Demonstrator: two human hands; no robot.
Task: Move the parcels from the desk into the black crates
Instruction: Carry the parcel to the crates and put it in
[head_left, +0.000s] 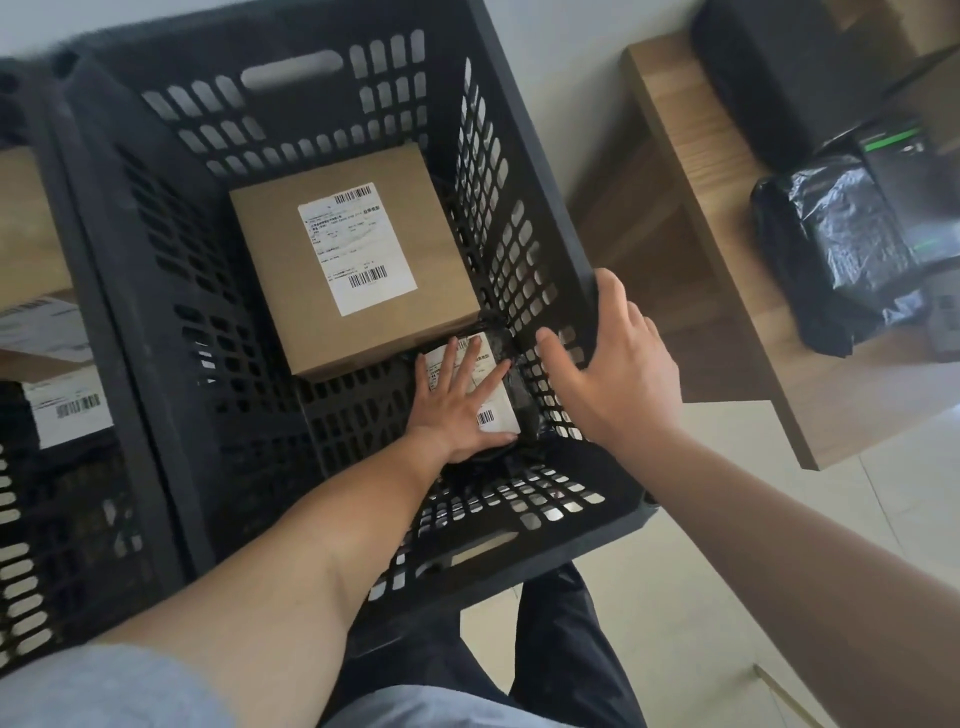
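A black slatted crate fills the middle of the view. Inside it lies a brown cardboard parcel with a white label. In the crate's near right corner lies a small black-wrapped parcel with a white label. My left hand lies flat on that small parcel, fingers straight and spread. My right hand rests over the crate's right rim, fingers spread, holding nothing. On the wooden desk at the right lies a black plastic-wrapped parcel.
A second black crate at the left edge holds labelled parcels. On the desk's far end stand a dark box and a black device with green lines. Pale tiled floor lies below.
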